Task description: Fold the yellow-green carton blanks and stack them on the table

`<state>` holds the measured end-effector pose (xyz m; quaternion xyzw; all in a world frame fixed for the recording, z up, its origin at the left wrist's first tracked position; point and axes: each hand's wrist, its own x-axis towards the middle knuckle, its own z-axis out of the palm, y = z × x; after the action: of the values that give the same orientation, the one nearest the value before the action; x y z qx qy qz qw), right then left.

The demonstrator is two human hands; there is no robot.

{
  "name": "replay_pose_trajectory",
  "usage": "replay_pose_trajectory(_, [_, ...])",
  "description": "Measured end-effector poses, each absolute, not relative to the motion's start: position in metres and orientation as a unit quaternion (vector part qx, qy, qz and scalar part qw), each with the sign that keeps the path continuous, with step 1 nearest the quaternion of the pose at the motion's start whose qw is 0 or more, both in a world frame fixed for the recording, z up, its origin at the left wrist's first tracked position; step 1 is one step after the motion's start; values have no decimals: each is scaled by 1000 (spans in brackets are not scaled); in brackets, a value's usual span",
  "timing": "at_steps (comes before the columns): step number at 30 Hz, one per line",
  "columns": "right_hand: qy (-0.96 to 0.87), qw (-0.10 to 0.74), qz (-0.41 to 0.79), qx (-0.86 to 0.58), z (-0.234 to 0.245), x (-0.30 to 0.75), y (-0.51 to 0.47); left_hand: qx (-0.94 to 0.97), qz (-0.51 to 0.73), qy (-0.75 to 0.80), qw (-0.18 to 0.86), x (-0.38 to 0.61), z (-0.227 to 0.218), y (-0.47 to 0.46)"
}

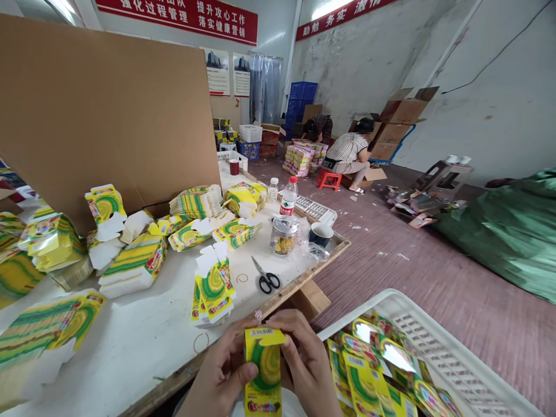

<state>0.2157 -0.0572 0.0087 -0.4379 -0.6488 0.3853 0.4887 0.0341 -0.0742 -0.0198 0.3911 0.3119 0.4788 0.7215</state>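
Observation:
Between my two hands, low in the middle of the view, is a small yellow and green carton [263, 370] with a barcode on its top flap. My left hand [226, 365] grips its left side, the thumb pressed on the front face. At the upper right corner, the fingers of my right hand [302, 353] pinch the flap. A fanned bunch of flat cartons [214, 284] lies on the table just beyond my hands. Black-handled scissors [266, 279] rest to the right of that bunch.
Stacks of flat cartons [134, 260] cover the white table [130, 330] at left, before a cardboard sheet [108, 110]. A glass jar [285, 234], water bottle [289, 198] and dark mug [321, 233] stand right. A white basket [469, 362] holds folded cartons. Two people work behind.

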Motion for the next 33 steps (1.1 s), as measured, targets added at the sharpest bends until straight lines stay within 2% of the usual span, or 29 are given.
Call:
replay_pose_trajectory(3, [-649,475,396,-443,14,217,-58,449,469,350,675,30,-23,-71])
replay_pose_trajectory(9, [-635,325,447,-540,16,207,-55,460,459,407,642,31,-28,-70])
replay_pose_trajectory(16, [-612,360,436,-553,7,200,-53,461,448,413,645,34,-27,-74])
replay_pose_trajectory(24, [-627,291,451,-565,7,201,-52,514,402,410,637,27,-31,-70])
replay_pose_trajectory(33, [-619,325,406,-588,-5,196,-53,501,423,412,632,31,-29,-72])
